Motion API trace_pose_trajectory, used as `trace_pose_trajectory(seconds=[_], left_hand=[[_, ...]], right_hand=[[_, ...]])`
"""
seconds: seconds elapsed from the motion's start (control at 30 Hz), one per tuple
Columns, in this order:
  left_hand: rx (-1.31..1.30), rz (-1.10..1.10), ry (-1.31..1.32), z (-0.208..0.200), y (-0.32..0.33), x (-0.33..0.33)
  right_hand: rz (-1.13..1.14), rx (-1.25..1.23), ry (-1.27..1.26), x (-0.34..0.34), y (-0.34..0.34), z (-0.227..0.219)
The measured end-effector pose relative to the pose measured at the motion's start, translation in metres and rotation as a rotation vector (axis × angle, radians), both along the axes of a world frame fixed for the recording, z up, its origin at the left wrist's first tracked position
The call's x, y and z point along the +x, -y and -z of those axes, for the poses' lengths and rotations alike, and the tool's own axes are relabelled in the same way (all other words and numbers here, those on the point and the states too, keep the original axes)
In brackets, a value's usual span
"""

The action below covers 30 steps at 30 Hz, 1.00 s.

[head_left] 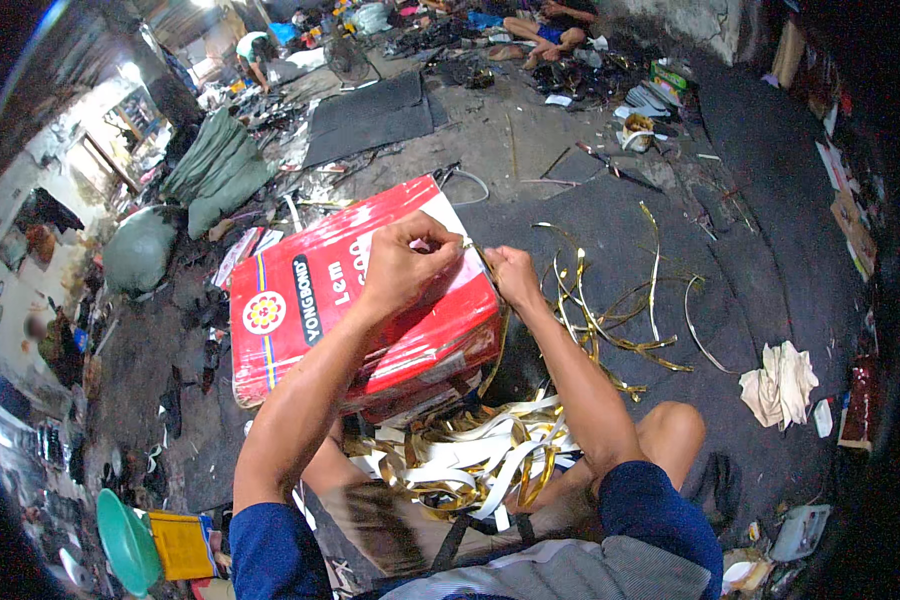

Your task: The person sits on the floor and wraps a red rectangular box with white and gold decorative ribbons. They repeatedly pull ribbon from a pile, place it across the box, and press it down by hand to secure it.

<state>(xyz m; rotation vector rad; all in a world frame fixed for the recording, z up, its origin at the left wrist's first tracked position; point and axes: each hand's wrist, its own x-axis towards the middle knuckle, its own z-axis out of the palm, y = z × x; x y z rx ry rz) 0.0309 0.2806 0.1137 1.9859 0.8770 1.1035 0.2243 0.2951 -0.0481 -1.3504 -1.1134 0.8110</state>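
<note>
A big red box (pixel 390 340) with a round flower emblem sits tilted in front of me, above my lap. My left hand (pixel 410 262) is over its top right part, thumb and finger pinched at the edge; what they hold is too small to make out. Close by on the right, my right hand (pixel 515 277) is closed just off the same edge. A thin strip shows at its fingers, and a gold band hangs down along the box's side below. White and gold strips (pixel 510 455) lie heaped in my lap, some of them curled.
Loose gold strips (pixel 615 335) are scattered on the dark floor mat to the right, near a crumpled cream cloth (pixel 778 385). Green sacks (pixel 145 250) stand at the left. A green basin (pixel 128 543) is at the lower left. Another person (pixel 550 35) sits far back.
</note>
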Motion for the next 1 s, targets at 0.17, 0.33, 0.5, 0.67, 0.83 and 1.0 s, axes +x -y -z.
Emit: trace_pose_trajectory(seconds=[0.17,0.33,0.5,0.67,0.83,1.0], left_hand=[[0.137,0.013,-0.007,-0.005,0.007,0.006],[0.227,0.011,-0.067,-0.005,0.009,-0.001],[0.534,0.155,-0.173,-0.009,0.006,-0.009],[0.626,0.177,-0.224,-0.012,0.004,-0.017],[0.610,0.165,-0.208,-0.011,0.012,-0.013],[0.498,0.185,-0.235,-0.015,0.017,-0.008]], right_hand=[[0.032,-0.043,-0.036,0.002,0.002,0.021],[0.020,-0.190,-0.007,0.005,0.017,0.005],[0.021,-0.128,0.105,0.019,0.025,0.011],[-0.022,-0.203,0.030,0.016,0.025,0.007],[0.024,-0.067,0.136,0.026,0.015,0.035],[0.092,0.068,0.523,0.048,0.000,0.059]])
